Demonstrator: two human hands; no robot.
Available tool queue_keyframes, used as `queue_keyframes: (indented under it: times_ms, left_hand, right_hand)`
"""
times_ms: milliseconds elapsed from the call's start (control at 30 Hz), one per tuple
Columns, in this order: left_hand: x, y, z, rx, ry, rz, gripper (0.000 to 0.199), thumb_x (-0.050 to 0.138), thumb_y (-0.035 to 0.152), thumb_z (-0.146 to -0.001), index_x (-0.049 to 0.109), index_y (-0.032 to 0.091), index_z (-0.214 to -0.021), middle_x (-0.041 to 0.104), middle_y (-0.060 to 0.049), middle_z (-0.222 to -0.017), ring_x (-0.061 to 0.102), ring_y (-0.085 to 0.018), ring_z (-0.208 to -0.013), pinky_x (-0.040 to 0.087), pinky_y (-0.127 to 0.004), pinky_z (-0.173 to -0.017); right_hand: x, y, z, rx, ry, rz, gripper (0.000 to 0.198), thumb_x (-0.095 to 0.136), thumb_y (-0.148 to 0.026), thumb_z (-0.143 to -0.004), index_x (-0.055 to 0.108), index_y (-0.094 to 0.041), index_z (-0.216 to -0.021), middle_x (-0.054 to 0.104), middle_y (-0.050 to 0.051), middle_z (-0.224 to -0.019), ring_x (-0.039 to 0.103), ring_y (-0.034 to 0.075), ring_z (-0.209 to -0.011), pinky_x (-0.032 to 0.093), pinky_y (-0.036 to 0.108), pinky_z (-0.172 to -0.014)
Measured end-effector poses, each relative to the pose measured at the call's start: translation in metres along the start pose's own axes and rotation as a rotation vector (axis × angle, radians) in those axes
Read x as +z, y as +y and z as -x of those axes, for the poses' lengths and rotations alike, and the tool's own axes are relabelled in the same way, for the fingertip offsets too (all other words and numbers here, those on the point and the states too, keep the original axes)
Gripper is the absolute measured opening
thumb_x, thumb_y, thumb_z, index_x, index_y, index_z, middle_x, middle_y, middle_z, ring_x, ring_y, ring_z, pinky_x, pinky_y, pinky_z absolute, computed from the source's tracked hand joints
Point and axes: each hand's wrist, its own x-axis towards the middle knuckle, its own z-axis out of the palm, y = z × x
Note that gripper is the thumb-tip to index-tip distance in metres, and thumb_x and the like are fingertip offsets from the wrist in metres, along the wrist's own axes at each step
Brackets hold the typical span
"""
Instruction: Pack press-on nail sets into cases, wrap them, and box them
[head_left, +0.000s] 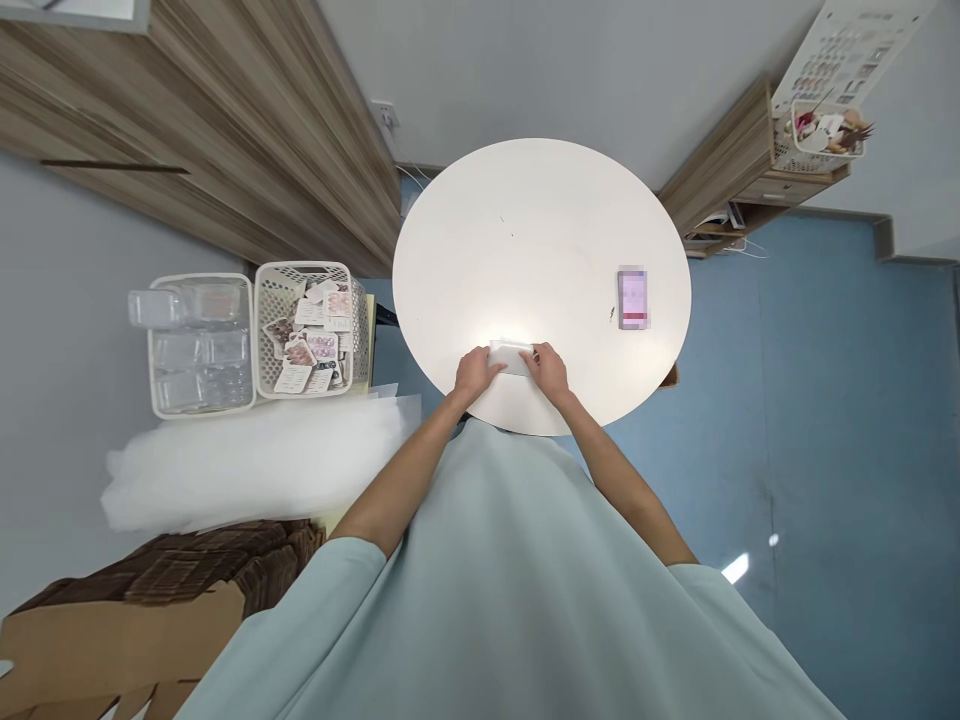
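Both my hands meet near the front edge of a white oval table (540,220). Between them is a small flat, pale grey-white packet (511,357) with a shiny strip along its far side. My left hand (475,374) grips its left end, thumb laid over the near face. At the right end my right hand (549,371) pinches it, thumb and fingers closed on the edge. What the packet contains, if anything, cannot be made out. A phone (633,299) with a lit, blurred screen lies farther right on the table.
Left of the table stand a basket (264,345) of printed cards and a bin (201,411) of clear plastic boxes. Nearer are white plastic sheets (262,465) and stacked cardboard (135,640). Wooden cabinets (285,130) rise at left; a shelf unit (739,150) stands at right.
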Motion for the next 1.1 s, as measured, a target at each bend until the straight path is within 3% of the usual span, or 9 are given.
queue_keyframes:
  times_ms: [133,233,333,433,667,900,1100]
  left_hand:
    - [0.007,0.005,-0.001,-0.05,0.067,0.063,0.035,0.069,0.046,-0.096,0.065,0.02,-0.118,0.066,-0.016,-0.123,0.067,-0.036,-0.108,0.054,-0.046,-0.09]
    - [0.009,0.005,0.003,-0.076,0.107,0.107,0.045,0.071,0.046,-0.094,0.059,0.022,-0.13,0.062,-0.017,-0.134,0.066,-0.036,-0.116,0.055,-0.046,-0.093]
    - [0.009,0.002,0.012,-0.124,0.171,0.127,0.06,0.075,0.047,-0.091,0.053,0.021,-0.14,0.058,-0.018,-0.142,0.064,-0.035,-0.124,0.055,-0.045,-0.097]
    - [0.007,-0.003,0.021,-0.197,0.192,0.2,0.063,0.073,0.043,-0.093,0.047,0.019,-0.145,0.058,-0.018,-0.142,0.069,-0.031,-0.116,0.055,-0.043,-0.099]
    - [-0.001,-0.027,0.036,-0.191,0.155,0.338,0.039,0.072,0.031,-0.091,0.057,0.021,-0.126,0.074,-0.011,-0.125,0.074,-0.024,-0.097,0.057,-0.041,-0.093]
    - [-0.027,-0.067,0.05,-0.239,0.289,0.328,0.031,0.071,0.027,-0.09,0.063,0.019,-0.119,0.074,-0.013,-0.123,0.074,-0.024,-0.092,0.059,-0.041,-0.091]
    - [-0.036,-0.069,0.059,-0.264,0.332,0.305,0.032,0.069,0.027,-0.091,0.065,0.021,-0.122,0.072,-0.012,-0.127,0.074,-0.025,-0.095,0.058,-0.044,-0.098]
  right_hand:
    - [-0.002,0.002,-0.016,0.043,0.033,-0.003,0.036,0.058,-0.038,-0.105,0.064,-0.022,-0.137,0.063,0.012,-0.13,0.066,0.026,-0.106,0.057,0.038,-0.087]
    - [-0.003,-0.002,-0.02,-0.11,0.044,0.047,0.037,0.055,-0.026,-0.103,0.064,-0.022,-0.14,0.06,0.014,-0.139,0.057,0.03,-0.125,0.055,0.043,-0.101]
    - [-0.003,-0.008,-0.013,-0.22,-0.013,0.108,0.038,0.045,-0.015,-0.104,0.068,-0.02,-0.134,0.064,0.014,-0.135,0.058,0.031,-0.123,0.051,0.046,-0.107]
    - [0.0,-0.011,0.005,-0.196,-0.041,0.114,0.037,0.046,-0.02,-0.106,0.068,-0.018,-0.136,0.067,0.014,-0.13,0.06,0.031,-0.118,0.052,0.046,-0.105]
    - [0.028,-0.021,0.04,-0.168,-0.176,0.004,0.038,0.055,-0.029,-0.107,0.067,-0.017,-0.141,0.07,0.014,-0.127,0.065,0.028,-0.118,0.053,0.042,-0.107]
    - [0.065,-0.062,0.019,-0.223,-0.249,-0.025,0.039,0.06,-0.031,-0.105,0.068,-0.02,-0.141,0.07,0.014,-0.126,0.066,0.027,-0.121,0.055,0.043,-0.107]
    - [0.058,-0.071,0.016,-0.205,-0.31,-0.136,0.04,0.063,-0.03,-0.102,0.068,-0.021,-0.14,0.072,0.012,-0.127,0.071,0.023,-0.107,0.059,0.04,-0.1]
